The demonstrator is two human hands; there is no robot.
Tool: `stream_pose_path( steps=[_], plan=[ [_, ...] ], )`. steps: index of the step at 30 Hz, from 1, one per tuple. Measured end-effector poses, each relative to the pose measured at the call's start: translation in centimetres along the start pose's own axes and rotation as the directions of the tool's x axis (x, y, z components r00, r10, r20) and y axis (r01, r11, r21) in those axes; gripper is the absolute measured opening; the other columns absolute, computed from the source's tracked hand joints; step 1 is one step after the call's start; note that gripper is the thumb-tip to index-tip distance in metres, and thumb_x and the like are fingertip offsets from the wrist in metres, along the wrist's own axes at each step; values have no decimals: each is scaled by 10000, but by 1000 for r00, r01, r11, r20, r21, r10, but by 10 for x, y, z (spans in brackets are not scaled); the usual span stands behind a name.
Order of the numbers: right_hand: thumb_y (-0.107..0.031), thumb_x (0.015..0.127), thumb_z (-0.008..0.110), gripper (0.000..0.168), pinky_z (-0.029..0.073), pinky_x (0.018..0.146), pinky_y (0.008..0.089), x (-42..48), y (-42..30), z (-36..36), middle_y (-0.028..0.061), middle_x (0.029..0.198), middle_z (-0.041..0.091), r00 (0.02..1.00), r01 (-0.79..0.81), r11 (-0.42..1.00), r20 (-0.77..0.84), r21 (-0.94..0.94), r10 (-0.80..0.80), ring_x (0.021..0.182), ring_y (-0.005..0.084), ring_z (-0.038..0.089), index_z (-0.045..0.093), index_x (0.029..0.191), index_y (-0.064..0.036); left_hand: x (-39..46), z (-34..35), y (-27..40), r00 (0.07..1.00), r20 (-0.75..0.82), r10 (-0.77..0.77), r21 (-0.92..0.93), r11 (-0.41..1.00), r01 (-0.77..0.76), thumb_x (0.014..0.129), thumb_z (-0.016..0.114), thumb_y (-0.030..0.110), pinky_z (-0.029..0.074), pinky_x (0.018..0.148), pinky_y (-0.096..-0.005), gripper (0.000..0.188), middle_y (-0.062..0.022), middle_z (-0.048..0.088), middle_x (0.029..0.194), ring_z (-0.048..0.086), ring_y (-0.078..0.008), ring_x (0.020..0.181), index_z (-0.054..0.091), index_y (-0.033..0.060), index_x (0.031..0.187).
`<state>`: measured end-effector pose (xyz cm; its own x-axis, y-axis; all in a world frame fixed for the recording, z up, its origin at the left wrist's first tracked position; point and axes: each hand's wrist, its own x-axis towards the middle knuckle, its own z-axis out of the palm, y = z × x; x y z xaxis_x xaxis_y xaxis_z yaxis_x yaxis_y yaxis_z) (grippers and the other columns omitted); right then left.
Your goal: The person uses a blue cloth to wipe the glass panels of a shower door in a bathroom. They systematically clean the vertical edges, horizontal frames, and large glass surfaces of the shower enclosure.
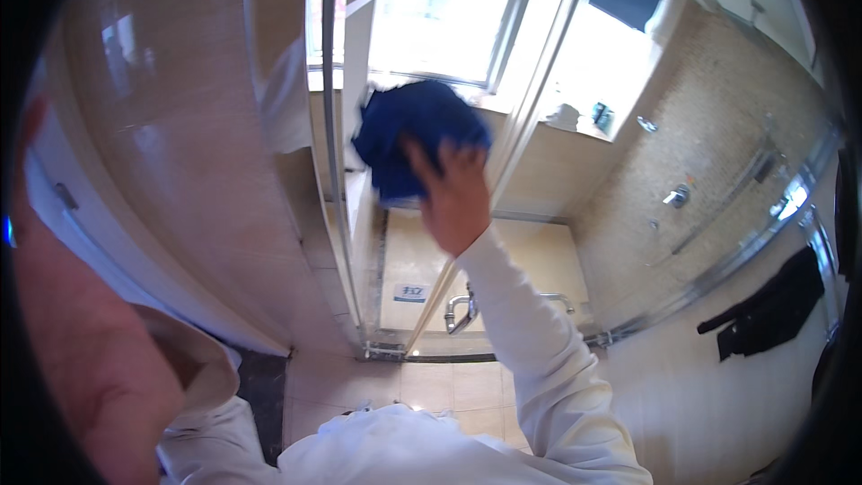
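Observation:
My right hand (458,199) presses a dark blue cloth (421,131) against the glass shower door (431,249), its fingers spread over the bunched fabric. The picture is a little blurred there. A metal door handle (463,310) is below the cloth, partly behind my right forearm. My left hand (94,350) is raised very near the camera at the left edge; its palm and wrist show large, while its fingers are mostly cut off, so whether it holds anything cannot be told.
Beyond the glass are a window (444,20), a sill with small items (601,118) and a shower valve (677,196) on the tiled wall. A black garment (774,310) hangs from a rail at right. A glossy tiled wall (195,148) stands at left.

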<state>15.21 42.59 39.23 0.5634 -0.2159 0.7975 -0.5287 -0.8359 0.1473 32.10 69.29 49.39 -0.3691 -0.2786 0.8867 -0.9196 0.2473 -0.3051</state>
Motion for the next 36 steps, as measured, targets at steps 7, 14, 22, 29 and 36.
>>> stream_pose_path(
  steps=[7, 14, 22, 29, 36],
  plan=[
    [-100, 702, 589, 588, 232, 1042, 415, 23, -23, 12, 140, 1384, 350, 992, 124, 977, -14, 172, -123, 1268, 307, 329, 475, 1278, -133, -120, 123, 87, 647, 186, -739, -283, 590, 756, 833, 602, 217, 328, 975, -417, 370, -156, 500, 1194, 445, -321, 1149, 503, 44, 1144],
    [-68, 736, 510, 472, 322, 993, 396, -50, -18, 56, 114, 1078, 561, 976, 84, 957, 169, 279, -135, 1041, 259, 491, 553, 1204, -122, -199, 129, 182, 419, 482, -770, 11, 483, 876, 807, 618, 204, 393, 898, -403, 260, -129, 544, 1126, 505, -300, 1034, 584, 70, 1027],
    [-57, 692, 575, 563, 206, 1045, 469, 104, -7, -25, 198, 1414, 279, 948, 108, 988, -310, 107, -70, 1301, 365, 265, 505, 1247, -114, -176, 125, 167, 410, 429, -805, -20, 445, 895, 814, 597, 180, 425, 854, -359, 192, -111, 617, 1004, 540, -274, 975, 616, 61, 964],
    [-95, 752, 519, 434, 298, 1011, 423, -88, -38, 93, 98, 1084, 553, 982, 118, 970, 118, 213, -146, 1045, 227, 504, 569, 1179, -151, -198, 148, 169, 484, 692, -537, -212, 489, 846, 803, 612, 183, 427, 856, -383, 170, -123, 573, 1070, 521, -298, 998, 633, 98, 949],
    [-50, 724, 571, 451, 247, 1040, 467, 83, -23, -13, 188, 1240, 445, 961, 33, 999, -273, -27, -39, 1177, 351, 396, 578, 1165, -143, -238, 134, 102, 511, 760, -401, -224, 577, 786, 807, 609, 211, 411, 891, -400, 187, -152, 559, 1087, 507, -319, 1025, 636, 100, 955]
  ],
)
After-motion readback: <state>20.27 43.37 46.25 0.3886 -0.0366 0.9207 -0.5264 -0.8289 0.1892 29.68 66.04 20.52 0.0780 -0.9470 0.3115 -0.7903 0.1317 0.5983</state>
